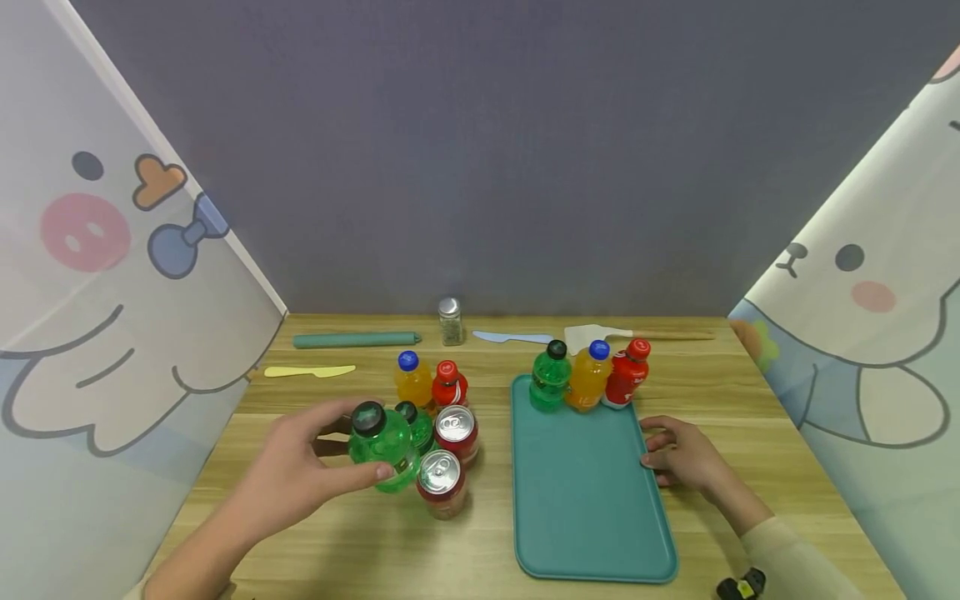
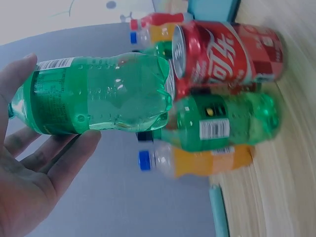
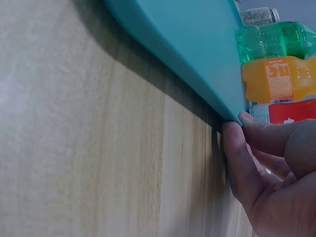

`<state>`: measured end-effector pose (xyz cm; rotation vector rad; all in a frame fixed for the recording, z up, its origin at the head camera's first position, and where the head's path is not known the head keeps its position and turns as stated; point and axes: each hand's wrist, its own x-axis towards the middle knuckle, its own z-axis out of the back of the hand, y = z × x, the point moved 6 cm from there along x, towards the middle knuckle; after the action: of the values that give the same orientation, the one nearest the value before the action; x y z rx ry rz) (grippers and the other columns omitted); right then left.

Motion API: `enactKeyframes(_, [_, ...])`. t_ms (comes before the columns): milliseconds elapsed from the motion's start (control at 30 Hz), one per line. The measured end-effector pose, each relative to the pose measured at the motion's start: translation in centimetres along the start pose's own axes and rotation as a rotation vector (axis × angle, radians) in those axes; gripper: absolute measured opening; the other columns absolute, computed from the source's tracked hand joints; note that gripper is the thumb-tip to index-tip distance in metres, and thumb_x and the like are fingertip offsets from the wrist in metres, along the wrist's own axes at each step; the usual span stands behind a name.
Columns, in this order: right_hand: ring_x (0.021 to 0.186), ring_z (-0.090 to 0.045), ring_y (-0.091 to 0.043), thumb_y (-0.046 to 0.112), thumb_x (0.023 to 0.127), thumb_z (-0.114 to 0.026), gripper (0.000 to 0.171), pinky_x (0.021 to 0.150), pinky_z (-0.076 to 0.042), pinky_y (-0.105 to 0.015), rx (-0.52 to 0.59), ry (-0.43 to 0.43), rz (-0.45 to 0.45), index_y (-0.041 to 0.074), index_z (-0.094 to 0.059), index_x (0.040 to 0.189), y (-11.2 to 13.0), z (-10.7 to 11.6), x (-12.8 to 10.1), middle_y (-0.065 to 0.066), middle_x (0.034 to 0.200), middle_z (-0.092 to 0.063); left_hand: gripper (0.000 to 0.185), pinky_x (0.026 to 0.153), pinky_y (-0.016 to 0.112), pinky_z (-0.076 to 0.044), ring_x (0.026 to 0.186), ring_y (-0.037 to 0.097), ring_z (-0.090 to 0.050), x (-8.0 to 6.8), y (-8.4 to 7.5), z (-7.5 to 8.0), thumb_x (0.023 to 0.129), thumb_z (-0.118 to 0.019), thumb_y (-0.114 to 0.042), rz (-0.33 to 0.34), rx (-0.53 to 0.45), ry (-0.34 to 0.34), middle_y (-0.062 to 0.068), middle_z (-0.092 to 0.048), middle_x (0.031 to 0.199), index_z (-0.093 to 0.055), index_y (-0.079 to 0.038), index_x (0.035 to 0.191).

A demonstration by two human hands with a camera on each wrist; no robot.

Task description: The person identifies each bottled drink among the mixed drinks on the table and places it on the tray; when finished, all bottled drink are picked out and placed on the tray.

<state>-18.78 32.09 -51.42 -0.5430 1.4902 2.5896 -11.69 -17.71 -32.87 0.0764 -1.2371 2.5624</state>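
**Green bottle in left hand; right hand at tray rim**

Item 1. Left hand (image 1: 300, 467): fingers and thumb curled round a green bottle (image 1: 381, 446) with a black cap, held at the 9 o'clock edge of the drinks cluster on the wooden table (image 1: 360, 542). In the left wrist view the bottle seems raised clear of the wood.

Item 2. Cluster, left of centre: second green bottle (image 1: 415, 425); two red cans, one (image 1: 457, 433) at 3 o'clock of the held bottle, one (image 1: 441, 483) at 5 o'clock; orange bottle (image 1: 413, 382) and red bottle (image 1: 448, 385) at 12 to 1 o'clock.

Item 3. Right hand (image 1: 686, 458): fingertips (image 3: 247, 123) pressed against the 3 o'clock rim of the teal tray (image 1: 581, 492), fingers bent.

Item 4. Tray's 12 o'clock end: green (image 1: 551, 377), orange (image 1: 589, 375) and red (image 1: 627, 373) bottles in a row.
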Motion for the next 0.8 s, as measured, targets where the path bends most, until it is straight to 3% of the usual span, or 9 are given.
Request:
enactKeyframes(200, [0.073, -0.065, -0.023, -0.004, 0.088, -0.074, 0.059, 0.059, -0.061, -0.038, -0.006, -0.009, -0.006, -0.005, -0.049, 0.142, -0.1, -0.3, 0.3, -0.019, 0.103, -0.061, 0.055, 0.08, 0.029, -0.062, 0.098, 0.011, -0.07, 1.3, -0.9, -1.7, 0.074, -0.093, -0.04, -0.039, -0.084, 0.043, -0.016, -0.072, 0.109, -0.068, -0.032, 0.122])
enactKeyframes(433, [0.074, -0.066, -0.023, -0.004, 0.088, -0.074, 0.058, 0.059, -0.062, -0.038, -0.01, -0.002, 0.0, -0.005, -0.05, 0.141, -0.1, -0.4, 0.4, -0.019, 0.103, -0.062, 0.052, 0.079, 0.031, -0.062, 0.094, 0.014, -0.071, 3.2, -2.8, -4.0, 0.075, -0.093, -0.037, -0.113, -0.17, 0.082, -0.01, -0.074, 0.107, -0.07, -0.026, 0.12])
enactKeyframes(800, [0.076, -0.066, -0.023, -0.002, 0.089, -0.074, 0.061, 0.06, -0.062, -0.038, -0.015, -0.004, -0.01, -0.006, -0.047, 0.143, -0.3, 0.0, 0.2, -0.02, 0.106, -0.061, 0.057, 0.081, 0.034, -0.062, 0.094, 0.011, -0.071, 7.4, -5.6, -8.9, 0.075, -0.093, -0.035, -0.101, -0.243, 0.192, -0.013, -0.071, 0.112, -0.068, -0.028, 0.126])
